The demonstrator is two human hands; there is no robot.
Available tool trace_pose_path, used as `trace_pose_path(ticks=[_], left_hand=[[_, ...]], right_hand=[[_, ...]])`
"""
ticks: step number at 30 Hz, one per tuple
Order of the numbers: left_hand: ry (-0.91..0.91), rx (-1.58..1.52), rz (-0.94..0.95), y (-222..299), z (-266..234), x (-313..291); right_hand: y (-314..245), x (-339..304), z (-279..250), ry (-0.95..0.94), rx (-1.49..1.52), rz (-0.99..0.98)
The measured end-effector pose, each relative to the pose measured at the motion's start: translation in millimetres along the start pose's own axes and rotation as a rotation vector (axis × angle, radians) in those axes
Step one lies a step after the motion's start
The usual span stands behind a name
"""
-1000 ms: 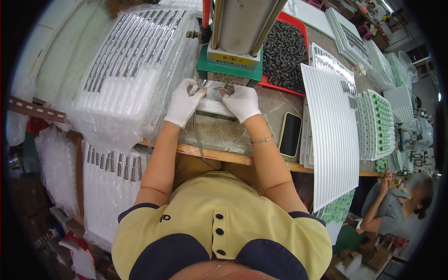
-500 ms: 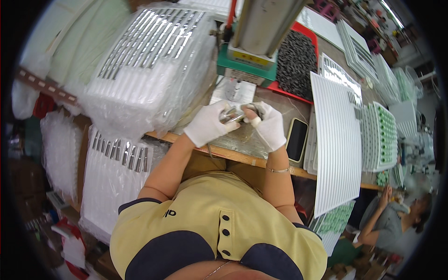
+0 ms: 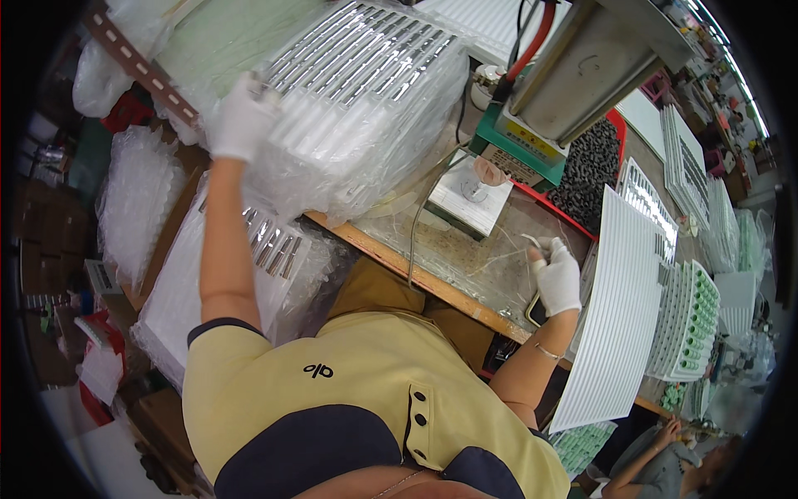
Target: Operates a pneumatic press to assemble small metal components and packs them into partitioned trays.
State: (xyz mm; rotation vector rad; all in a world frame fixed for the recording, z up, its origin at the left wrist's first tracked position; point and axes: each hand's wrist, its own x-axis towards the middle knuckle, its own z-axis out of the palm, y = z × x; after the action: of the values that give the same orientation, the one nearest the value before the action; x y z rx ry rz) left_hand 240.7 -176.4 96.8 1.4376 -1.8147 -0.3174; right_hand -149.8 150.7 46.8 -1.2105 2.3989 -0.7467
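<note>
My left hand (image 3: 243, 123), in a white glove, is raised at the far left, beside a plastic-wrapped white tray stack (image 3: 332, 145) with rows of shiny silver tubes (image 3: 366, 50) on top. Motion smears its fingers, so whether it holds anything cannot be made out. Over the right part of the workbench (image 3: 391, 241) is my right hand (image 3: 555, 274), also gloved, with bare fingertips showing. Its fingers are half bent and apart, with nothing visible between them. A phone (image 3: 537, 313) lies partly hidden under the right wrist. A clear round fixture (image 3: 475, 193) stands on a white-topped block (image 3: 465, 212).
A press with a green base (image 3: 519, 154) and metal column stands behind the block. Beside it, a red tray (image 3: 619, 133) holds many small black parts. White ribbed trays (image 3: 611, 316) lean at the right. Another person (image 3: 657, 466) sits at the lower right.
My hands were together over the bench with silvery pieces between them. The left has swung far left to the tray stack; the right has moved right and down. The view has turned.
</note>
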Motion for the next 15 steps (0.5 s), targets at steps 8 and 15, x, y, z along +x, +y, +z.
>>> trace_pose_path(ticks=[8, 15], left_hand=[[-0.273, 0.594, -0.028, -172.8, -14.6, 141.0], [-0.425, 0.298, -0.218, -178.6, 11.5, 150.5]], right_hand=[[32.6, 65.4, -3.0, 0.237, -0.185, 0.061], [22.1, 123.6, 10.8, 0.193, -0.513, 0.12]])
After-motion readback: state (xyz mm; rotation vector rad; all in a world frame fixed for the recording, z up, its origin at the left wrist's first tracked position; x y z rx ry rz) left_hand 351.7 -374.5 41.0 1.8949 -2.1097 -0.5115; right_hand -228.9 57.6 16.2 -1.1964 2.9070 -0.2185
